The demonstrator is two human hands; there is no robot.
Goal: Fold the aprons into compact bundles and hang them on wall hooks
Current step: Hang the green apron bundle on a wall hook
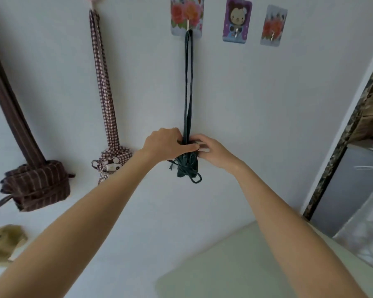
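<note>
Dark green cloth fills the middle of my view: the green apron bundle [186, 163] hangs against the white wall [256, 104], its long neck strap [188, 82] running straight up toward twelve o'clock to the metal hook on the floral hook plate [186, 16]. Both of my hands are on the top of the bundle. My left hand [167, 146] comes in from nine o'clock with its fingers curled over the cloth where the strap enters it, and my right hand [212, 150] closes in from three o'clock, pinching the same spot; I think its fingertips grip the fabric, though motion blur softens them. Loose tie ends dangle below the bundle at six o'clock.

At nine o'clock from it hangs the checked apron bundle [111, 160], and further out at eight o'clock the brown striped apron bundle [36, 186]. Toward one o'clock are the bear hook plate [237, 19] and a second floral hook plate [273, 25], both bare.
</note>
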